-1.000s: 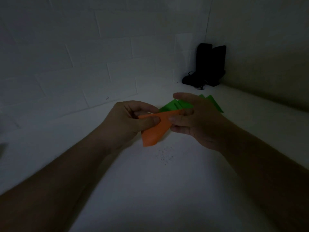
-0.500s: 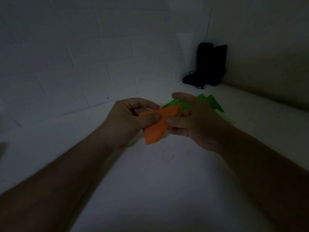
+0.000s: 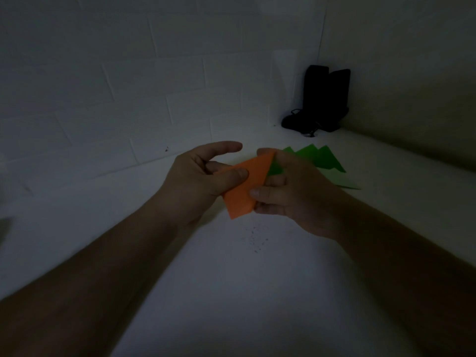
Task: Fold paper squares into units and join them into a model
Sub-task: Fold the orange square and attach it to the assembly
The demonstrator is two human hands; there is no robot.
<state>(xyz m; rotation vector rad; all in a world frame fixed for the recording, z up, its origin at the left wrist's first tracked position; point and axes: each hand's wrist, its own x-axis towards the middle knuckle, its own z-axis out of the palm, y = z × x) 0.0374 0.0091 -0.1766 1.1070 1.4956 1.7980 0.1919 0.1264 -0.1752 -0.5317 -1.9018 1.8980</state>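
A folded orange paper unit (image 3: 248,188) is held above the white table between both hands, tilted with one point up and to the right. My left hand (image 3: 198,181) pinches its left side with the thumb on top, the index finger lifted clear. My right hand (image 3: 291,186) grips its right edge with thumb and fingers. Behind my right hand, several folded green paper units (image 3: 316,157) lie on the table, partly hidden by it.
A black object with a cord (image 3: 319,101) stands in the far corner against the white brick wall. Small dark specks (image 3: 256,240) lie on the white table (image 3: 231,292) just below the hands. The scene is dim.
The orange unit has tipped steeper, its upper point now higher and to the right. My left index finger has lifted off it. Both hands have kept their hold.
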